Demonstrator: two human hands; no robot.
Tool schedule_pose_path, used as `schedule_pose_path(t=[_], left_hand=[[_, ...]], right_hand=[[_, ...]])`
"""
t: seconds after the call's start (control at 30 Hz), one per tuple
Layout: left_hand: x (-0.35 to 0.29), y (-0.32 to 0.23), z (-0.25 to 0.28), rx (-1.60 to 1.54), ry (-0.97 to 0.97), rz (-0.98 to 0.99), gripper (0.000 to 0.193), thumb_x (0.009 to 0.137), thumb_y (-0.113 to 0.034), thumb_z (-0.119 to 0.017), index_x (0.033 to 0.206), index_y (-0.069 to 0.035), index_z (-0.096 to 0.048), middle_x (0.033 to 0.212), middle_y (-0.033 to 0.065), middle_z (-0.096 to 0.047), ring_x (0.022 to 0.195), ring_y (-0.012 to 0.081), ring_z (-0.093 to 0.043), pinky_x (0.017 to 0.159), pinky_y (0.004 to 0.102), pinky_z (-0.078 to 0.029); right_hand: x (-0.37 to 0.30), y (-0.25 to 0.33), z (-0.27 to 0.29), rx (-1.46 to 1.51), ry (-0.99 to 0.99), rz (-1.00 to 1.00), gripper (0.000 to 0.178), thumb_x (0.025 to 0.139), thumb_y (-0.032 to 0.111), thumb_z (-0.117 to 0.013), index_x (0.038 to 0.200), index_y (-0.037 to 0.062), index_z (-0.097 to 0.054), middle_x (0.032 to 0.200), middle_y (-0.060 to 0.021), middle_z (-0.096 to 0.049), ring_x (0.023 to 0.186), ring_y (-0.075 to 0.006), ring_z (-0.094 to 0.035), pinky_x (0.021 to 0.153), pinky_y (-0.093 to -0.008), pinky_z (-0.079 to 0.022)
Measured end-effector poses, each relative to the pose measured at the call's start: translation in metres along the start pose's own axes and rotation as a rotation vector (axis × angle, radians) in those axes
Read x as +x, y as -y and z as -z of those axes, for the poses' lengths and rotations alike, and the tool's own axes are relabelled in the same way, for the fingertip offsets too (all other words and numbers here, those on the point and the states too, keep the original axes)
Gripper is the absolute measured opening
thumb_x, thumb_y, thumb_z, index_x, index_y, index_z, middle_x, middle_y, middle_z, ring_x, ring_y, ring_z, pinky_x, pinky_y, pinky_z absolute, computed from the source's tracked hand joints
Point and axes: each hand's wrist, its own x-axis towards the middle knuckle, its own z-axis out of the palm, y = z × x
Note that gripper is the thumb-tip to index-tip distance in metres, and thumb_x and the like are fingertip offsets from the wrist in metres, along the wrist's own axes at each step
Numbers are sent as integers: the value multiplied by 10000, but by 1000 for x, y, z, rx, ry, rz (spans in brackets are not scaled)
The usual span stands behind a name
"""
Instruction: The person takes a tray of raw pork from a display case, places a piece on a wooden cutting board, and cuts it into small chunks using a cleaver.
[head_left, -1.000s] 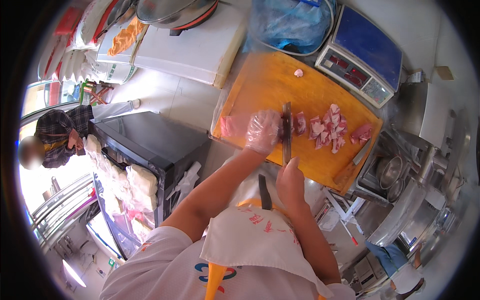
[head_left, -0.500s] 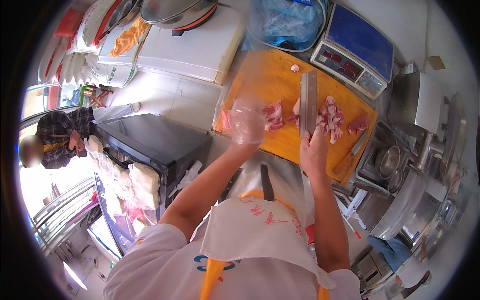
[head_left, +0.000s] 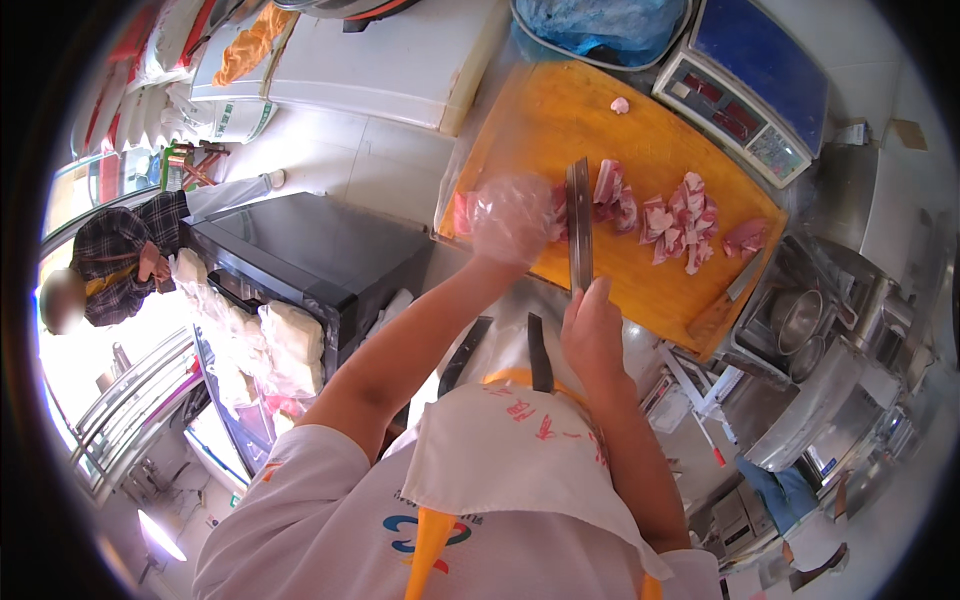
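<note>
My left hand point(head_left: 512, 215), in a clear plastic glove, presses down on a strip of raw meat point(head_left: 462, 213) near the left edge of a yellow cutting board point(head_left: 550, 110). Most of the strip is hidden under the glove. My right hand point(head_left: 592, 335) grips the handle of a cleaver point(head_left: 580, 225), whose blade stands on edge close beside the gloved fingers. Just right of the blade lie freshly separated meat pieces point(head_left: 614, 195). Farther right is a loose heap of cut meat point(head_left: 685, 218), with a darker red piece point(head_left: 744, 237) at the board's right side.
A second knife point(head_left: 745, 278) lies along the board's right edge. Metal bowls point(head_left: 798, 320) sit in a tray beyond it. A blue-topped scale point(head_left: 735, 115) and a blue-lined tub point(head_left: 605, 30) stand behind the board. A person point(head_left: 118, 262) is at the far left.
The cleaver has shifted left across the meat, right up to my gloved hand. Pieces now lie on its right side. The whole view has shifted slightly.
</note>
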Motion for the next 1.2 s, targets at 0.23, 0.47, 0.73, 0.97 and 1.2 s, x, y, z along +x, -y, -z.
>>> schedule_pose_path(t=[0.23,0.47,0.73,0.97,1.2], left_hand=[[46,-3,3,230,70,-123,314,835,-363,-769,978,-103,-667,904,105,-647,890,296,-649,799,459,-516],[30,-34,-13,400,-184,-140,261,879,-366,-734,946,-124,-662,853,72,-631,835,262,-648,755,439,-512],[20,40,-5,430,34,28,153,949,-295,-641,994,-153,-676,823,29,-627,698,198,-634,614,412,-510],[40,2,29,-6,-156,-163,195,878,-260,-681,1002,-112,-706,970,89,-647,914,281,-615,789,455,-477],[-105,-62,37,-390,-480,-50,242,777,-275,-746,838,-78,-617,1056,144,-627,1126,372,-566,962,512,-422]], right_hand=[[101,-36,-59,131,-263,6,291,1073,241,-472,1164,-10,-588,970,-296,-708,867,-475,-688,750,-580,-536],[31,-52,-71,156,-209,-22,260,1026,164,-466,1195,-33,-450,877,-269,-711,815,-487,-716,660,-563,-561],[88,-8,-52,255,-231,152,223,994,176,-561,1150,40,-478,798,-275,-664,720,-475,-673,578,-582,-490],[65,-50,-5,202,-450,145,316,1047,168,-564,1225,-91,-534,1069,-347,-642,957,-509,-614,835,-573,-485],[-69,-143,45,63,-357,106,453,1045,83,-559,1417,-157,-463,1371,-364,-583,1260,-484,-586,1087,-507,-448]])
